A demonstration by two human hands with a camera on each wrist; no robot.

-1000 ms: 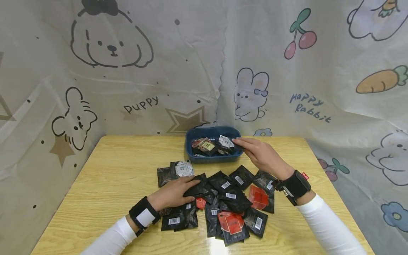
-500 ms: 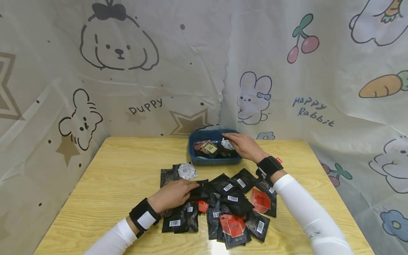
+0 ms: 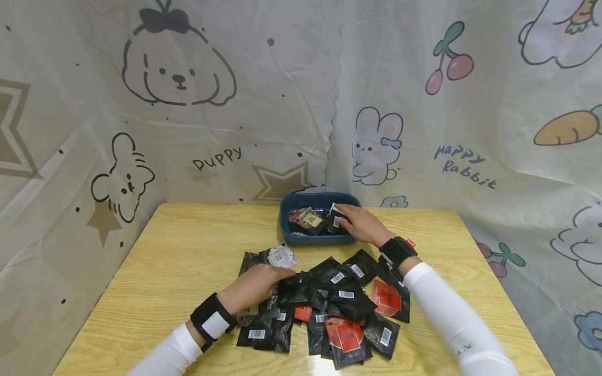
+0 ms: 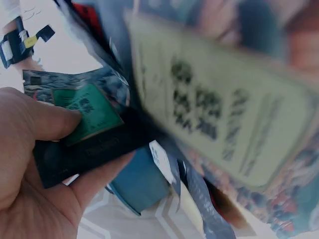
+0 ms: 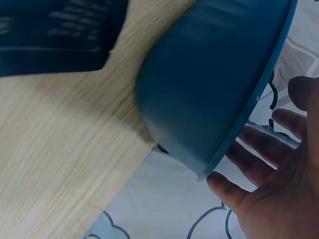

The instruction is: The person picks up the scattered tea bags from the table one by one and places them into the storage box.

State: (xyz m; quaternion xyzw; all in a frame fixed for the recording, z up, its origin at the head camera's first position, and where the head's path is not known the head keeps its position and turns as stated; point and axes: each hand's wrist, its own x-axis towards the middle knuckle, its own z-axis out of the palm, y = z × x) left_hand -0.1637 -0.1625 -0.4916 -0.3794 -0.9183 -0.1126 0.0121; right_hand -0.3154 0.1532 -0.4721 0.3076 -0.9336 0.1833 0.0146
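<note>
My left hand [image 3: 251,288] is over the left part of a pile of black sachets [image 3: 348,303]. In the left wrist view, its thumb and fingers pinch a dark sachet with a green label [image 4: 94,117]. Another sachet, with a pale yellow label [image 4: 214,99], looms blurred beside it. My right hand [image 3: 364,224] reaches over the right rim of a blue basket [image 3: 320,239]. At its fingertips a black sachet with a barcode [image 3: 336,219] leans inside the basket. The right wrist view shows the right fingers spread, with nothing visible between thumb and forefinger.
Patterned sachets [image 3: 305,218] lie inside the basket, which stands at the table's back edge. Red-faced sachets [image 3: 387,297] and a white-faced one [image 3: 281,256] lie around the pile. A printed curtain [image 3: 263,104] hangs behind the wooden table [image 3: 169,261].
My right hand has moved left over the basket, and a barcode side now shows where a white sachet face showed. The left hand has stayed by the pile, shifting sachets slightly.
</note>
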